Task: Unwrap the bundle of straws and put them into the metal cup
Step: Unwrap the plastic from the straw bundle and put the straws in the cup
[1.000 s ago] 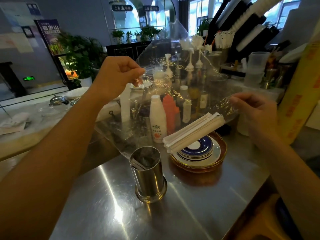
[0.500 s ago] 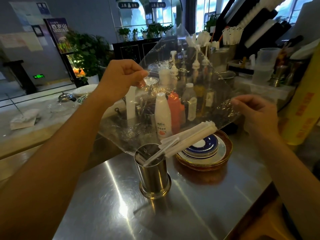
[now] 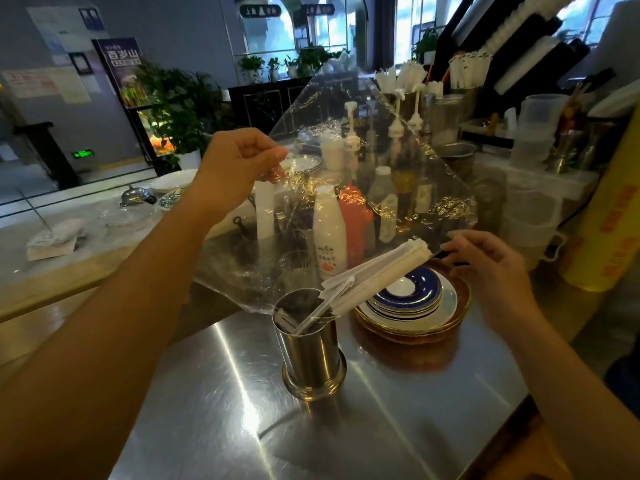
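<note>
A clear plastic wrap sheet [image 3: 363, 140] hangs spread between my hands above the counter. My left hand [image 3: 239, 171] pinches its upper left corner, raised. My right hand [image 3: 485, 261] pinches its lower right edge beside the upper end of the white paper-wrapped straws [image 3: 381, 271]. The bundle lies slanted on the sheet, low end at the rim of the metal cup [image 3: 311, 351]. One straw [image 3: 311, 318] has slid down into the cup's mouth. The cup stands upright on the steel counter [image 3: 398, 410].
A stack of blue and white saucers on a brown plate [image 3: 415, 306] sits right of the cup. Behind the sheet stand a white bottle [image 3: 329, 230], an orange bottle, syrup pump bottles and containers. A yellow roll [image 3: 609, 223] stands at the right. The counter's edge runs at the lower right.
The sheet has tilted further, my right hand has dropped lower toward the saucers, and the straws have slid down the sheet; one straw has gone deeper into the cup.
</note>
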### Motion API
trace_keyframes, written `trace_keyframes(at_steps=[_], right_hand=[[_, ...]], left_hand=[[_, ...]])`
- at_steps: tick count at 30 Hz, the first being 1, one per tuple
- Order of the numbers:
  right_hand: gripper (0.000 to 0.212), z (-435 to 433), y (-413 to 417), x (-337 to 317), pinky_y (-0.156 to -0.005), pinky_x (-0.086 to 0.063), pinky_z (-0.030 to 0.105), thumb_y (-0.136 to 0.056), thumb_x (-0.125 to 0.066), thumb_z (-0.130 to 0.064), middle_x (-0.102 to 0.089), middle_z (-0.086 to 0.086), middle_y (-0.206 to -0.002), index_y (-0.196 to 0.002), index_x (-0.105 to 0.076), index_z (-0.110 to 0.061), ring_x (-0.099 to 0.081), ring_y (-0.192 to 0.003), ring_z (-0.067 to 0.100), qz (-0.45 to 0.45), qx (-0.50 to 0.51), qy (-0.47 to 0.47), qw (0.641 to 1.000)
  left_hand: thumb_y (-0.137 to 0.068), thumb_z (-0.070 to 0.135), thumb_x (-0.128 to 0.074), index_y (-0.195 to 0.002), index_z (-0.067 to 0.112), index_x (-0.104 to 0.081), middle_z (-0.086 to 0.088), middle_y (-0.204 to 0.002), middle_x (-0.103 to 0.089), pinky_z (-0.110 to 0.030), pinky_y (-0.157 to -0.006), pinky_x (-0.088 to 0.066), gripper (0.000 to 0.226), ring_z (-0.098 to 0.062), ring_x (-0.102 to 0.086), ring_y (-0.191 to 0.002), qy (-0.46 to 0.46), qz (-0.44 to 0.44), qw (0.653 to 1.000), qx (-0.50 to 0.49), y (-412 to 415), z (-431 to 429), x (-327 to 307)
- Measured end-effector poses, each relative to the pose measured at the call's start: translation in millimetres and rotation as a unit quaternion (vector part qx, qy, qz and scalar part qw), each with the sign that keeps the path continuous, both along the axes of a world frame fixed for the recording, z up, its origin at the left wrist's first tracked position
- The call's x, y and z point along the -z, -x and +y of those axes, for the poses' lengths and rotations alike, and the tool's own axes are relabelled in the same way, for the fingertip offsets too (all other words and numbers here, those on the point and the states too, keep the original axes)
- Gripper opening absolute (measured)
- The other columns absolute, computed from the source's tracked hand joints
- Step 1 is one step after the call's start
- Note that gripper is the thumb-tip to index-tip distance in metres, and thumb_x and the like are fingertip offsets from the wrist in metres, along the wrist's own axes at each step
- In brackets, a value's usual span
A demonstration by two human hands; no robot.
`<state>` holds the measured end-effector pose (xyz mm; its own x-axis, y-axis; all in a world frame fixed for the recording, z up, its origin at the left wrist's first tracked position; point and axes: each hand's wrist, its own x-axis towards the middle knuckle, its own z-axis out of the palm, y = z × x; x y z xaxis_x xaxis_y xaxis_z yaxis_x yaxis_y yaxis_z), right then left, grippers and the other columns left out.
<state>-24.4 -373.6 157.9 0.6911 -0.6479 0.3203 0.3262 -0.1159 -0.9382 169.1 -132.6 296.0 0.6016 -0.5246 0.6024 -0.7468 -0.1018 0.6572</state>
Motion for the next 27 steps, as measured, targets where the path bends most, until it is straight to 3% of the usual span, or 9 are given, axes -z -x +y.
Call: trace_keyframes(at_steps=[5, 8, 10, 14, 17, 21, 27], right_hand=[[0.01, 3.0, -4.0, -11.1, -0.051, -0.05, 0.014, -0.084, -0.057, -0.014, -0.065, 0.002, -0.078, -0.083, -0.066, -0.019, -0.062, -0.06, 0.006, -0.002, -0.016, 0.032, 0.999], [0.013, 4.0, -6.9, -15.2, -0.05, -0.05, 0.014, -0.085, -0.056, -0.011, -0.063, 0.005, -0.072, -0.079, -0.065, -0.018, -0.061, -0.057, 0.005, -0.005, -0.002, 0.033, 0.999], [0.016, 4.6, -7.8, -18.1, -0.05, -0.05, 0.015, -0.085, -0.056, -0.01, -0.065, 0.0, -0.065, -0.077, -0.065, -0.019, -0.061, -0.055, 0.005, -0.009, -0.001, 0.029, 1.0], [0.02, 1.7, -6.4, -27.8, -0.051, -0.05, 0.015, -0.085, -0.056, -0.011, -0.069, -0.009, -0.064, -0.074, -0.067, -0.023, -0.06, -0.058, 0.005, -0.034, 0.003, 0.015, 0.999], [0.022, 1.8, -9.2, -35.1, -0.052, -0.05, 0.015, -0.086, -0.056, -0.011, -0.069, -0.009, -0.066, -0.073, -0.067, -0.025, -0.059, -0.06, 0.006, -0.056, -0.003, 0.01, 0.998], [0.025, 6.3, -17.6, -34.0, -0.054, -0.051, 0.016, -0.085, -0.057, -0.013, -0.068, -0.009, -0.065, -0.07, -0.068, -0.03, -0.059, -0.06, 0.006, -0.037, -0.018, 0.02, 0.999], [0.019, 12.0, -28.0, -36.2, -0.05, -0.049, 0.016, -0.084, -0.059, -0.013, -0.069, -0.008, -0.065, -0.072, -0.068, -0.026, -0.058, -0.057, 0.007, -0.057, -0.021, 0.01, 0.998]], left_hand=[[-0.088, 0.025, -0.058, -0.082, 0.021, -0.062, 0.005, -0.072, -0.066, -0.012, -0.063, -0.052, 0.009, 0.0, -0.063, -0.062, 0.004, 0.014, 1.0, -0.022, -1.1, 7.4, 6.6], [-0.084, 0.035, -0.06, -0.093, 0.022, -0.062, 0.001, -0.083, -0.068, -0.022, -0.073, -0.054, 0.016, -0.011, -0.068, -0.076, -0.041, 0.06, 0.997, -0.011, -2.9, 17.5, 12.5], [-0.084, 0.027, -0.062, -0.092, 0.021, -0.064, -0.002, -0.084, -0.069, -0.023, -0.076, -0.052, 0.01, -0.014, -0.068, -0.079, -0.065, 0.058, 0.996, -0.012, -1.1, 23.5, 16.7], [-0.087, 0.011, -0.059, -0.089, 0.009, -0.065, 0.0, -0.075, -0.066, -0.007, -0.065, -0.049, 0.007, 0.001, -0.064, -0.065, -0.042, -0.007, 0.999, -0.03, 6.6, 31.0, 16.8], [-0.087, 0.011, -0.058, -0.09, 0.007, -0.065, -0.002, -0.076, -0.067, -0.01, -0.067, -0.051, 0.009, -0.001, -0.065, -0.065, -0.035, 0.002, 0.999, -0.026, 8.4, 36.4, 16.1], [-0.087, 0.014, -0.059, -0.089, 0.007, -0.066, -0.014, -0.081, -0.067, -0.02, -0.071, -0.054, 0.01, -0.018, -0.065, -0.073, -0.035, 0.031, 0.997, -0.055, 6.2, 46.0, 29.2], [-0.086, 0.017, -0.06, -0.084, 0.018, -0.066, -0.002, -0.076, -0.067, -0.02, -0.07, -0.055, 0.006, -0.009, -0.065, -0.068, -0.031, 0.033, 0.997, -0.062, 0.8, 59.7, 35.5]])
